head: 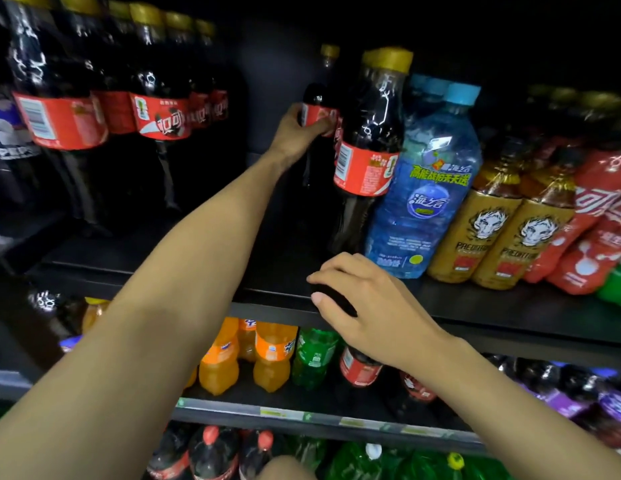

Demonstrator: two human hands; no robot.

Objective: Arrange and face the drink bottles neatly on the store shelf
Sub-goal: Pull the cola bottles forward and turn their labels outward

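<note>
The left hand (298,129) is clamping round the upright, gold-capped, red-labelled dark plastic cola bottle (318,98) standing far back on the black shelf (510,306), while the nearer right hand (368,306) is hovering with fingers curled, its hold unclear.

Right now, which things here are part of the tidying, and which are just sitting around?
In the job: left hand, rear cola bottle it grips, front cola bottle.
Just there: blue water bottle, gold drink bottles, orange soda bottles.
</note>
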